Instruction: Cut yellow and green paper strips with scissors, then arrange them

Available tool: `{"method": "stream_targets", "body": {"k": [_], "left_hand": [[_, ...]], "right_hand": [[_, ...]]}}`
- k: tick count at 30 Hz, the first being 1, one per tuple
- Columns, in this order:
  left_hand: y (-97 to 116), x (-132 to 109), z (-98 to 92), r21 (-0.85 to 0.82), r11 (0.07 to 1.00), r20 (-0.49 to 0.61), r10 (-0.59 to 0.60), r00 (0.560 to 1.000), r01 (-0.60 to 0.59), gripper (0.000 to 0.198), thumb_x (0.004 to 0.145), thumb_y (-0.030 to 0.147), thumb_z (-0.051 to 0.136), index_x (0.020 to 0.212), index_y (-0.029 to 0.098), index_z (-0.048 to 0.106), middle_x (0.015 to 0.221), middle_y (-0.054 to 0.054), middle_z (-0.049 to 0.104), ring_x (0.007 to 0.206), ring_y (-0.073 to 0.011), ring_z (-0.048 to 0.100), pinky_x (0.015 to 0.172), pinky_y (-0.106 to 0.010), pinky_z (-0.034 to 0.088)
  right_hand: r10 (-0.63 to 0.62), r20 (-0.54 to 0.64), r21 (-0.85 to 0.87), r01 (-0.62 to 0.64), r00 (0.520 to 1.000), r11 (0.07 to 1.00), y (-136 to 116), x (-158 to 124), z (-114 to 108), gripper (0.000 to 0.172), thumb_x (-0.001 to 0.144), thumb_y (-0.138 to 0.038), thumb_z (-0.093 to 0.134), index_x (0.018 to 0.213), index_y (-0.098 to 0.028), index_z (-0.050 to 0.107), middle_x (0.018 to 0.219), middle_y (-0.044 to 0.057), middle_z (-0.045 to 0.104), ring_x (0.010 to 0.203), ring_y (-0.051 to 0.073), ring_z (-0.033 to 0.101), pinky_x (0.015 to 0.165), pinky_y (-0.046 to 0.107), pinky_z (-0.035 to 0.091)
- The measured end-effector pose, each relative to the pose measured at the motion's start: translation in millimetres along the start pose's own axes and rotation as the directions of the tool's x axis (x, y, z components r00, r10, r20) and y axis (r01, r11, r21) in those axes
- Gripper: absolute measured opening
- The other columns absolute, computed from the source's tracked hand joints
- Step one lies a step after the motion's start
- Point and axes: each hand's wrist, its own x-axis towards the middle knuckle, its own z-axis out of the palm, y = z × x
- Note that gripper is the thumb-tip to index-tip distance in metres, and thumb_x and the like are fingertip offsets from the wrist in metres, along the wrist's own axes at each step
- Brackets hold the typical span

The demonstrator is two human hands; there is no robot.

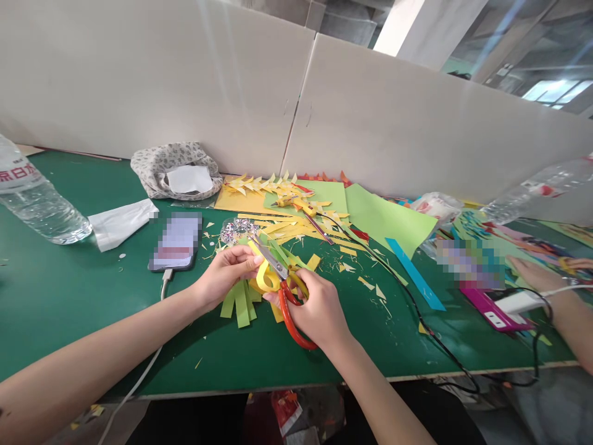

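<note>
Gripping hand: right hand [319, 306] held red-handled steel scissors [280, 271].
Pinching hand: left hand [234, 267] held curled yellow paper strip [267, 279], near centre.
Blades [272, 256]: lay beside left fingertips [256, 261]; slippage could have nicked them.

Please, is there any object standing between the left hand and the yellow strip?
No, nothing visible is in the way: the left hand pinches the yellow strip. The scissors, held in the right hand, are close beside them.
</note>
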Motion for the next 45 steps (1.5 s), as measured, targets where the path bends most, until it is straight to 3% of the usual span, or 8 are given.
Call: {"method": "stream_targets", "body": {"k": [13, 18, 22, 27, 32, 36, 42, 45], "left_hand": [[0.1, -0.1, -1.0, 0.038, 0.999, -0.021, -0.014, 1.0, 0.015, 0.012, 0.071, 0.026, 0.066, 0.075, 0.015, 0.063, 0.069, -0.001, 0.068, 0.064, -0.0109, 0.061, 0.067, -0.023, 0.047], [-0.2, -0.3, -1.5, 0.09, 0.996, 0.061, -0.026, 0.998, 0.02, 0.012, 0.072, 0.026, 0.065, 0.074, 0.015, 0.062, 0.071, -0.003, 0.068, 0.065, -0.0121, 0.061, 0.066, -0.024, 0.046], [-0.8, 0.0, -1.6, 0.118, 0.993, 0.064, -0.034, 0.997, 0.026, 0.012, 0.073, 0.026, 0.064, 0.077, 0.015, 0.063, 0.072, -0.003, 0.068, 0.067, -0.0121, 0.061, 0.068, -0.024, 0.046], [-1.5, 0.6, -0.8, 0.12, 0.991, 0.062, -0.06, 0.996, 0.052, 0.012, 0.07, 0.025, 0.067, 0.074, 0.015, 0.063, 0.068, -0.002, 0.065, 0.063, -0.0108, 0.059, 0.064, -0.022, 0.046], [3.9, -0.2, -0.4, 0.088, 0.989, -0.041, -0.119, 0.992, 0.122, 0.011, 0.064, 0.021, 0.07, 0.069, 0.016, 0.062, 0.065, 0.001, 0.062, 0.059, -0.0092, 0.058, 0.064, -0.022, 0.047], [7.0, -4.1, 3.4, 0.148, 0.974, -0.016, -0.172, 0.985, 0.173, 0.01, 0.064, 0.022, 0.069, 0.067, 0.016, 0.061, 0.063, 0.0, 0.061, 0.058, -0.0099, 0.058, 0.064, -0.022, 0.047], [1.7, -10.5, 11.5, 0.376, 0.917, 0.21, -0.224, 0.952, 0.133, 0.011, 0.065, 0.024, 0.068, 0.062, 0.016, 0.06, 0.057, 0.001, 0.056, 0.053, -0.0113, 0.055, 0.054, -0.023, 0.045], [-0.3, -11.0, 11.7, 0.385, 0.914, 0.221, -0.225, 0.949, 0.127, 0.011, 0.066, 0.025, 0.066, 0.065, 0.016, 0.06, 0.06, 0.001, 0.057, 0.055, -0.0112, 0.054, 0.055, -0.022, 0.045]], "right_hand": [[-0.034, -0.028, 0.008, 0.034, 0.999, 0.999, 1.3, 2.2, -1.2, 0.03, 0.066, -0.047, 0.061, 0.067, -0.02, 0.049, 0.061, 0.002, 0.054, 0.053, 0.013, 0.045, 0.049, 0.023, 0.033], [-0.014, -0.001, 0.002, 0.014, 1.0, 1.0, -0.1, 2.2, -2.4, 0.031, 0.065, -0.047, 0.061, 0.071, -0.019, 0.05, 0.066, 0.003, 0.055, 0.055, 0.014, 0.046, 0.05, 0.023, 0.035], [-0.002, -0.005, 0.001, 0.002, 1.0, 1.0, -0.7, 2.7, -1.3, 0.029, 0.064, -0.045, 0.062, 0.067, -0.02, 0.049, 0.063, 0.001, 0.053, 0.054, 0.013, 0.044, 0.049, 0.022, 0.034], [0.072, 0.002, 0.131, -0.071, 0.997, 0.989, 0.1, 3.2, -1.9, 0.031, 0.062, -0.042, 0.065, 0.059, -0.02, 0.043, 0.054, -0.003, 0.046, 0.049, 0.009, 0.035, 0.045, 0.02, 0.03], [0.249, 0.06, 0.4, -0.252, 0.967, 0.881, 7.7, 7.5, -8.4, 0.03, 0.066, -0.041, 0.062, 0.06, -0.02, 0.042, 0.052, -0.006, 0.035, 0.047, 0.007, 0.033, 0.042, 0.019, 0.027], [0.36, 0.179, 0.56, -0.396, 0.916, 0.728, 12.9, 11.2, -8.1, 0.031, 0.063, -0.045, 0.064, 0.068, -0.02, 0.047, 0.052, -0.006, 0.041, 0.044, 0.008, 0.039, 0.039, 0.019, 0.029], [0.24, 0.286, 0.748, -0.373, 0.928, 0.55, 10.0, 12.1, 2.1, 0.036, 0.055, -0.038, 0.073, 0.071, -0.019, 0.047, 0.07, -0.002, 0.058, 0.059, 0.011, 0.054, 0.053, 0.023, 0.042], [0.22, 0.282, 0.788, -0.356, 0.934, 0.502, 7.6, 12.3, 3.3, 0.035, 0.054, -0.032, 0.074, 0.072, -0.019, 0.047, 0.067, -0.004, 0.056, 0.059, 0.009, 0.052, 0.06, 0.024, 0.044]]}}
